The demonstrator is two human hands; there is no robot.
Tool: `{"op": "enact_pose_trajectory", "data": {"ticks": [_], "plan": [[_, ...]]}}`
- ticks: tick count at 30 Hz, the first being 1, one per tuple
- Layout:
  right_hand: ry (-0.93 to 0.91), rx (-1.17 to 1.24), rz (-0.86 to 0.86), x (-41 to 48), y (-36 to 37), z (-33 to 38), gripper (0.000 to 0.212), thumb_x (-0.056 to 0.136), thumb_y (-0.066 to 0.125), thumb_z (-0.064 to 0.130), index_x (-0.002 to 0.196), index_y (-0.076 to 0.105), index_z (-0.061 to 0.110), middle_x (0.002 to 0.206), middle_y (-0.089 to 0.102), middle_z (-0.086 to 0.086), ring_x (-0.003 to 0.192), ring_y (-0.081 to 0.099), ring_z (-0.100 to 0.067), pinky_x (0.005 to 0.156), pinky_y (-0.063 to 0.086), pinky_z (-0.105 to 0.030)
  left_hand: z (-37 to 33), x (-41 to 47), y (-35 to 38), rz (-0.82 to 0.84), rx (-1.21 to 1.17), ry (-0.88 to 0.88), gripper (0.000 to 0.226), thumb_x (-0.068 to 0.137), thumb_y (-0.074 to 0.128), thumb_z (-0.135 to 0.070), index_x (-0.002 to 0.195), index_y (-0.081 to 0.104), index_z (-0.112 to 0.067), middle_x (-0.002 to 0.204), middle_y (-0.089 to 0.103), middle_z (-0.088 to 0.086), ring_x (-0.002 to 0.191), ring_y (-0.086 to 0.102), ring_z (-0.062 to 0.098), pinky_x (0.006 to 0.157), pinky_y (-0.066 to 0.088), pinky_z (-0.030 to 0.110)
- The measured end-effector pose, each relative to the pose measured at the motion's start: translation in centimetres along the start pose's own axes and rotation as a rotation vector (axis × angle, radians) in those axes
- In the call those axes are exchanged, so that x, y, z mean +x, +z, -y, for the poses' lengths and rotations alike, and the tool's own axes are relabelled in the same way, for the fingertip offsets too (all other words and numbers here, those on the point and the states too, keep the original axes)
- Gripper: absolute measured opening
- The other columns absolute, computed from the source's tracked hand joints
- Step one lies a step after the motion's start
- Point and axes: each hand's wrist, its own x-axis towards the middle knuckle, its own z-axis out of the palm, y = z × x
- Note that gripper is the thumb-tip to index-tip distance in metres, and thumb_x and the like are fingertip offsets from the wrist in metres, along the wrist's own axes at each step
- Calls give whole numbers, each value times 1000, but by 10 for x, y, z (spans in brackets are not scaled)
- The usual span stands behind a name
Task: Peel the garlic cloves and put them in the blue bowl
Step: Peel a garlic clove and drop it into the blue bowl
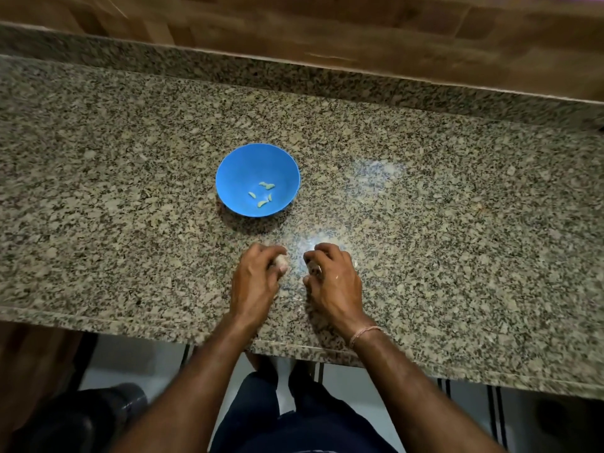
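Left hand (256,282) curled round a pale garlic lump (281,263); right hand (335,282) pinching a small clove (313,267). Both low over the counter (457,207), near the blue bowl (248,158) holding peeled cloves (263,194). Likely light, hard, papery skin; best pinched at the tip.

tabletop (457,207): speckled granite, raised rear ledge, pale glare patch (376,171) right of centre | wooden wall (327,34): brown, behind the ledge | floor (140,358): light tiles, dark stripes, below front edge | dark blurred object (108,407): lower left, unidentifiable
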Motion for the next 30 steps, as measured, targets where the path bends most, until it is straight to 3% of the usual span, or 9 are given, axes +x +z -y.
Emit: {"op": "enact_pose_trajectory", "data": {"ticks": [1, 4, 6, 8, 12, 15, 18, 22, 30], "plan": [[35, 97, 9, -1, -1, -2, 40, 92, 77, 19, 132, 69, 22, 133, 61, 6, 117, 52, -12, 91, 47, -25, -1, 1, -1, 12, -144, -105, 24, 97, 72, -17, 120, 75, -25, 109, 67, -6, 96, 64, 11, 78, 52, 17], [192, 592, 74, -5, -12, 1, 34, 93, 78, 18, 127, 72, 24, 120, 71, 9, 108, 66, -5, 99, 58, -34, -9, -5, -5, 156, -897, -477, 25, 95, 71, -17, 120, 75, -23, 104, 72, -2, 88, 65, 15, 76, 55, 28], [203, 792, 83, -7, -20, 5, 28, 94, 78, 17, 122, 75, 22, 114, 75, 6, 108, 70, -9, 97, 61, -39, -14, -13, -6, 206, -1186, -562, 39, 91, 68, -19, 130, 69, -16, 111, 74, 6, 93, 67, 16, 77, 57, 29], [161, 853, 71, -9, -25, 12, 23, 93, 78, 16, 116, 77, 20, 112, 77, 4, 107, 72, -14, 96, 60, -42, -19, -20, -7, 212, -1321, -567, 46, 91, 65, -15, 136, 63, -12, 121, 74, 9, 100, 71, 14, 81, 60, 25], [90, 846, 29, -9, -35, 23, 20, 91, 82, 19, 110, 79, 17, 108, 76, 5, 103, 73, -14, 90, 62, -41, -31, -24, -13, 204, -1399, -555, 49, 90, 64, -10, 139, 59, -8, 126, 71, 12, 108, 69, 17, 90, 59, 27], [12, 793, 11, -7, -40, 23, 20, 91, 82, 19, 110, 79, 15, 106, 75, 5, 99, 73, -14, 84, 63, -36, -35, -23, -16, 195, -1370, -514, 54, 84, 73, -13, 135, 61, -6, 122, 72, 13, 112, 67, 21, 99, 56, 32], [-11, 771, -4, -10, -43, 20, 20, 92, 80, 16, 112, 79, 12, 106, 75, 1, 99, 73, -14, 84, 63, -36, -42, -23, -18, 174, -1316, -472, 55, 71, 82, -19, 123, 67, -10, 115, 75, 12, 104, 70, 17, 92, 59, 30], [-15, 775, -4, -12, -46, 18, 21, 93, 79, 16, 114, 79, 11, 108, 76, 2, 101, 74, -12, 86, 63, -36, -48, -24, -17, 130, -1245, -434, 43, 74, 79, -14, 116, 70, -10, 114, 77, 11, 101, 73, 15, 81, 59, 23], [15, 792, -29, -11, -53, 23, 21, 90, 82, 19, 109, 76, 14, 106, 74, 5, 100, 72, -13, 85, 61, -28, -56, -24, -15, 197, -1408, -460, 63, 68, 93, -26, 123, 68, -8, 124, 73, 17, 111, 72, 21, 92, 60, 27]]}}
